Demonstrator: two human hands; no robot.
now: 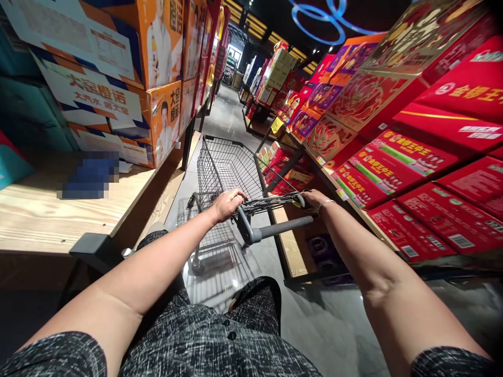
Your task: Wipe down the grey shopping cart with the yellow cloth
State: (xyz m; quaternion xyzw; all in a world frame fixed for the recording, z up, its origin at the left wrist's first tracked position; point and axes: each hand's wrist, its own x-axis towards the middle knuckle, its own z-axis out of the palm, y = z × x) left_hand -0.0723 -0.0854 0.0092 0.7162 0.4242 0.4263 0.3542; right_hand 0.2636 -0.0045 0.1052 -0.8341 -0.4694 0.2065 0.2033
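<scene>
A grey wire shopping cart [231, 157] stands in front of me, its basket pointing up the aisle. Fingers curled, my left hand [230, 205] grips the cart's upper rear corner on the left, just above where the handle arm joins. At the opposite rear corner, my right hand [314, 200], with a bracelet at the wrist, is closed on the frame; its fingertips are partly hidden. The grey push handle [286, 227] sits below and between both hands, with neither hand around it. Through the wire mesh the shiny floor shows.
Stacked orange and white drink cartons [113, 99] fill a wooden shelf [94, 209] close on the left, with a blurred blue item [90, 175] on it. Red boxes [424, 209] and patterned gift boxes [353, 99] line the right shelf. The tiled aisle [223, 104] runs ahead between them.
</scene>
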